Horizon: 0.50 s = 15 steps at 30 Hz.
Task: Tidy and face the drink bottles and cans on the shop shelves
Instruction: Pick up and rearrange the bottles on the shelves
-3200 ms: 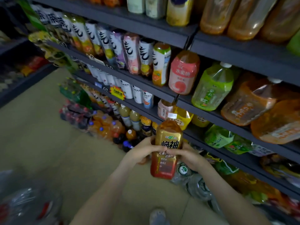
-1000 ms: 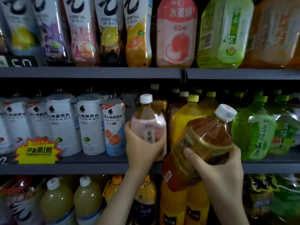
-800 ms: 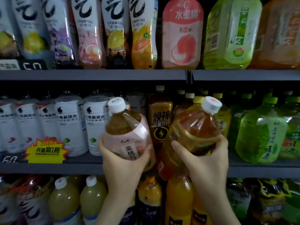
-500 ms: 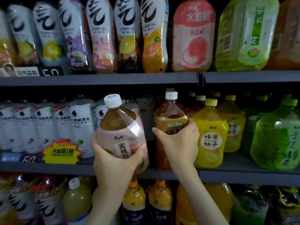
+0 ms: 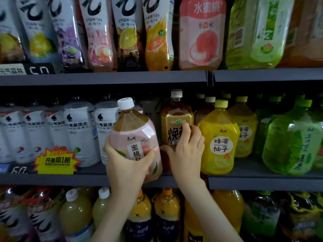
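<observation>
**Pink-label bottle**: ctr of frame, held in front of the middle shelf edge. It is tilted, w/ its white cap toward upper left. Body is clear faceted plastic w/ amber liquid showing above a pink wrap label. The label carries black vertical characters and peach artwork.

The left hand grips the lower body, fingers curled round the left side and thumb pressed on the label front. The bottle's btm is hidden by the hand, so contact w/ the shelf cannot be told.

**Gold-label bottle**: just right of ctr, upright on the middle shelf. It has a white cap, dark tea-coloured liquid and a metallic gold label w/ large black characters. The right hand grips it, fingers curled over the label front and thumb at the lower left side. The hand covers part of the label text. The lower body is dark and hard to read.

**Adjacent stock**
- Yellow bottle: just beside, to the right; rounded, w/ a yellow cap.
- Green bottle: far right.
- White bottles: left of ctr, smooth sleeves; a yellow starburst tag covers some bases.
- Top-row bottles are cut off at the upper edge.
- Btm-row bottles are blurred and cut off below.
</observation>
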### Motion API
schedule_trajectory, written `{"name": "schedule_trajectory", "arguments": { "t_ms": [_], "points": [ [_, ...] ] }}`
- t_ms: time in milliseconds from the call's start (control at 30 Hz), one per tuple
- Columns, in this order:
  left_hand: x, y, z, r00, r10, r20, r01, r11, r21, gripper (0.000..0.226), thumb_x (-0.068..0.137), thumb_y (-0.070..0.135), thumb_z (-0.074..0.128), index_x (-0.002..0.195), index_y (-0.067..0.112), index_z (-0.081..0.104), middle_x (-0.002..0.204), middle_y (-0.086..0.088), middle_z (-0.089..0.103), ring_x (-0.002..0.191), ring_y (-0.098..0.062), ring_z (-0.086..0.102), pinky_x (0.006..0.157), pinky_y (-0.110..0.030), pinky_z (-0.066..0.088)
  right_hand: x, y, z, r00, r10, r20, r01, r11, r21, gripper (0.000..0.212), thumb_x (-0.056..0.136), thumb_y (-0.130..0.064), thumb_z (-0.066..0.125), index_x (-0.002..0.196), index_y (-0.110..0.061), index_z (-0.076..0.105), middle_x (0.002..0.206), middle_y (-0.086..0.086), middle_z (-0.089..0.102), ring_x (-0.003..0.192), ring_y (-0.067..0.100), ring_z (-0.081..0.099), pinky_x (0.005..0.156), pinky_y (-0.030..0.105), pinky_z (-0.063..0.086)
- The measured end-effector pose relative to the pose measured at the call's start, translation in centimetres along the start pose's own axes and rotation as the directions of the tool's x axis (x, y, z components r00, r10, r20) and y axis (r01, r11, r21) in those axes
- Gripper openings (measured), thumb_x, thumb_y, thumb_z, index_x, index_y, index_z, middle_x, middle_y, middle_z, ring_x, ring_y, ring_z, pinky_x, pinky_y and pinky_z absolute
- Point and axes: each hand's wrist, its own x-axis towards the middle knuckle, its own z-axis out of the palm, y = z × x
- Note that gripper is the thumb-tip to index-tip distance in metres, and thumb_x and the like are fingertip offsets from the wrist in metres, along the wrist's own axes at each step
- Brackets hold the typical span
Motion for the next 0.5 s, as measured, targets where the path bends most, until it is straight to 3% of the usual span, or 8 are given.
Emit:
{"name": "schedule_trajectory", "arguments": {
  "t_ms": [133,200,267,333,500],
  "points": [
    [-0.1,0.0,-0.3,0.999,-0.039,0.0,0.039,0.999,0.029,0.106,0.044,0.051,0.082,0.134,0.02,0.035,0.114,0.003,0.06,0.1,-0.016,0.06,0.081,-0.033,0.052,-0.4,1.8,-1.6,0.996,-0.082,-0.035,0.084,0.993,0.08,0.065,0.077,-0.028,0.076,0.13,-0.01,0.044,0.122,0.015,0.051,0.108,0.023,0.042,0.089,0.032,0.038],
    [-0.4,0.3,-0.2,0.998,-0.053,0.015,0.053,0.998,0.023,0.1,0.045,0.048,0.083,0.129,0.019,0.038,0.103,0.007,0.063,0.092,-0.012,0.063,0.075,-0.032,0.054,-0.8,3.0,-2.7,0.992,-0.046,-0.117,0.056,0.995,0.083,0.061,0.082,-0.024,0.07,0.132,-0.009,0.039,0.126,0.016,0.048,0.115,0.022,0.036,0.096,0.032,0.031],
    [-0.9,0.8,0.0,0.998,-0.059,0.039,0.058,0.998,0.018,0.092,0.048,0.042,0.086,0.124,0.016,0.041,0.092,0.013,0.061,0.081,-0.003,0.062,0.062,-0.021,0.05,-0.4,4.4,-3.6,0.97,0.103,-0.22,-0.087,0.993,0.082,0.071,0.079,-0.026,0.073,0.135,-0.01,0.032,0.131,0.02,0.042,0.119,0.027,0.031,0.099,0.044,0.032],
    [-1.7,1.3,0.4,0.996,-0.057,0.075,0.055,0.998,0.022,0.089,0.051,0.035,0.088,0.124,0.015,0.041,0.087,0.016,0.057,0.074,0.005,0.059,0.054,-0.01,0.042,0.7,5.7,-4.2,0.938,0.26,-0.229,-0.241,0.965,0.107,0.087,0.073,-0.035,0.078,0.138,-0.011,0.025,0.136,0.022,0.036,0.124,0.032,0.029,0.098,0.055,0.033],
    [-3.3,2.2,1.6,0.988,-0.026,0.152,0.029,0.999,-0.014,0.091,0.052,0.031,0.089,0.128,0.016,0.04,0.091,0.016,0.057,0.07,0.025,0.051,0.052,0.0,0.042,2.2,6.7,-4.3,0.922,0.386,0.041,-0.388,0.914,0.12,0.119,0.064,-0.054,0.078,0.148,-0.008,0.009,0.148,0.017,0.024,0.136,0.033,0.023,0.107,0.051,0.027]
  ]
}}
